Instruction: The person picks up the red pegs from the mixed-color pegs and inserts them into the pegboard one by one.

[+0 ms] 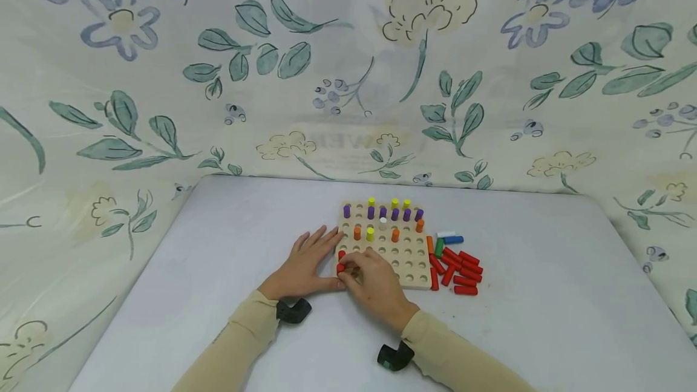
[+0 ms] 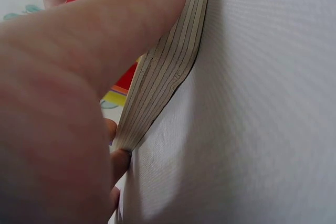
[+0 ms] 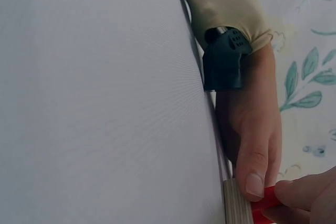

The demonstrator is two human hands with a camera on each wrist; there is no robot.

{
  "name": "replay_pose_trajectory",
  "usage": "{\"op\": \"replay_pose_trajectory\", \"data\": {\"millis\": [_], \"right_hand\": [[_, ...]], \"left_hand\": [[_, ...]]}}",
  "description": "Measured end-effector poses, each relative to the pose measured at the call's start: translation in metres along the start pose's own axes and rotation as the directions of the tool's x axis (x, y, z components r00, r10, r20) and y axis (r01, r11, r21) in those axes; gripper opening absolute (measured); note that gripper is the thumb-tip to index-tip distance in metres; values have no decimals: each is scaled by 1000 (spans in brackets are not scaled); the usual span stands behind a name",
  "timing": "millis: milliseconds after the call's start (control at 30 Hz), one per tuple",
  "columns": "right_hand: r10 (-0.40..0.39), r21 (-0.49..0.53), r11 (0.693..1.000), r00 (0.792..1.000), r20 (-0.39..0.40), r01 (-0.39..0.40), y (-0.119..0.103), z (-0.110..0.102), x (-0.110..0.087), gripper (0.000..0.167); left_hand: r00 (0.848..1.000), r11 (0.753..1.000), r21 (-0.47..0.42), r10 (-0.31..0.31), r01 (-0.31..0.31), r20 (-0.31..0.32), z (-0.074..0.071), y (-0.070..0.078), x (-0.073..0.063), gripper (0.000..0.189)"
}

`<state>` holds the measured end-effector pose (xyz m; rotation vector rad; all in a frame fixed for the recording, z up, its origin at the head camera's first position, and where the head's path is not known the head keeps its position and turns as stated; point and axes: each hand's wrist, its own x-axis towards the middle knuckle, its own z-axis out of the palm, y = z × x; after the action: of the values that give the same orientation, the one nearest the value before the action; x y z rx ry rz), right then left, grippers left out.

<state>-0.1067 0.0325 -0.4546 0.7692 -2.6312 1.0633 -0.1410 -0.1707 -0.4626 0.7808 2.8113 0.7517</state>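
A square wooden pegboard (image 1: 416,285) with rows of round holes lies on the table. My left hand (image 1: 305,265) rests against its left side, fingers spread, the thumb lying along the near left corner; the left wrist view shows that thumb against the layered board edge (image 2: 168,51). With thumb and fingertips, my right hand (image 1: 378,289) pinches a red peg (image 1: 340,268) at the near left of the board. Another red peg (image 1: 341,254) stands just behind it. Purple pegs (image 1: 394,215), yellow pegs (image 1: 370,234), orange pegs (image 1: 395,235) and a white peg (image 1: 383,223) stand farther back.
Right of the board lies a loose heap of red pegs (image 1: 465,290). Beside them lie a green peg (image 1: 439,248), a blue peg (image 1: 454,239), a white peg (image 1: 445,235) and an orange peg (image 1: 430,244). A flowered cloth (image 1: 348,77) hangs behind the white table (image 1: 544,295).
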Motion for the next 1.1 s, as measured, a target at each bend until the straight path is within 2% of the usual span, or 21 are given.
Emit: {"op": "replay_pose_trajectory", "data": {"millis": [200,533,833,1100], "right_hand": [[-2,12,1000,1000,0,2,1,0,0,20],[-2,4,1000,1000,2,2,2,1,0,20],[-6,-19,1000,1000,-1,6,5,1,0,22],[-5,-26,1000,1000,7,5,3,-7,2,23]], "left_hand": [[1000,1000,1,16,-16,-13,3,-4,0,103],[1000,1000,1,5,-5,-10,2,-3,1,103],[1000,1000,-6,21,-21,-13,3,-4,2,101],[1000,1000,-16,-1,1,2,0,-2,0,104]]}}
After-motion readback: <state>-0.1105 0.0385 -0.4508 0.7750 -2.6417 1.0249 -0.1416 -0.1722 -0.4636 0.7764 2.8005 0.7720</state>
